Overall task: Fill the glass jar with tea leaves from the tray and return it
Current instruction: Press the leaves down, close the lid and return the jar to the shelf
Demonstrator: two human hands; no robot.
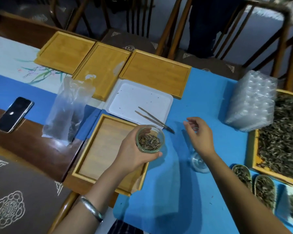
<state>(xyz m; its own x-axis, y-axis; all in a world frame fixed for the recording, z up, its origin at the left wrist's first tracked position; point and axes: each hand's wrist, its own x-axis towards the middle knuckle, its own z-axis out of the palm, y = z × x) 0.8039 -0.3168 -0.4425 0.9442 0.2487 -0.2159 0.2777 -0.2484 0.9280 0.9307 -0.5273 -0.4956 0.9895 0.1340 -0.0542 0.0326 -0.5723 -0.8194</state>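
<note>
My left hand (134, 151) grips a small round glass jar (150, 139) with dry tea leaves inside, held above the right edge of an empty bamboo tray (98, 149). My right hand (200, 134) hovers over the blue cloth with its fingers loosely spread and nothing in them. Below it lies a clear glass piece (199, 163) on the cloth. At the far right a bamboo tray (254, 159) is heaped with loose tea leaves (282, 142).
A white tray (142, 100) holds wooden tweezers (153, 119). Three empty bamboo trays (156, 71) line the back. A clear plastic bag (68, 108) and a phone (13, 114) sit left. Stacked plastic containers (252, 102) stand right, and small dishes of tea (264, 190) lie near.
</note>
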